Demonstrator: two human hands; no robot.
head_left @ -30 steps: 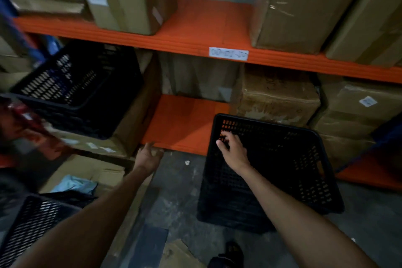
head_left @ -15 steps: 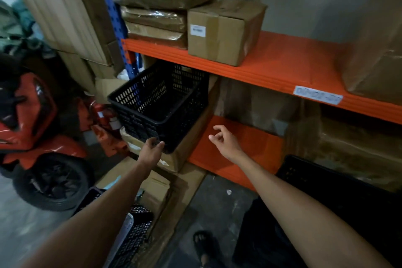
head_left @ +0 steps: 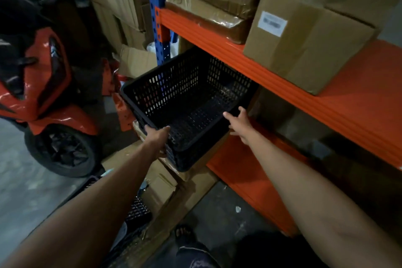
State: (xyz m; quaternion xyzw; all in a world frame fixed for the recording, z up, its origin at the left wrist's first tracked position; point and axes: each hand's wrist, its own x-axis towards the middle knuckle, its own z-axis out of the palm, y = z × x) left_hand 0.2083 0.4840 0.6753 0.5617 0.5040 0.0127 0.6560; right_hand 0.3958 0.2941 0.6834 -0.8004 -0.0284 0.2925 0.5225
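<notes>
A black perforated plastic basket [head_left: 189, 102] sits empty on a flattened cardboard box [head_left: 195, 165], half under the orange upper shelf [head_left: 348, 102]. My left hand [head_left: 156, 136] grips the basket's near left rim, thumb over the edge and inside. My right hand [head_left: 239, 124] reaches to the basket's near right corner with its fingers spread and straight, the fingertips at the rim. I cannot tell whether they touch it.
A red scooter [head_left: 43, 93] stands close on the left. A blue rack post [head_left: 157, 13] rises behind the basket. Taped cardboard boxes [head_left: 304, 35] crowd the upper shelf. Another black basket [head_left: 137, 211] and loose cardboard lie on the floor by my sandalled foot [head_left: 185, 235].
My view swung left from the floor basket to the shelf basket. Both hands moved forward; the left one took hold of the rim and the right one arrived at the corner.
</notes>
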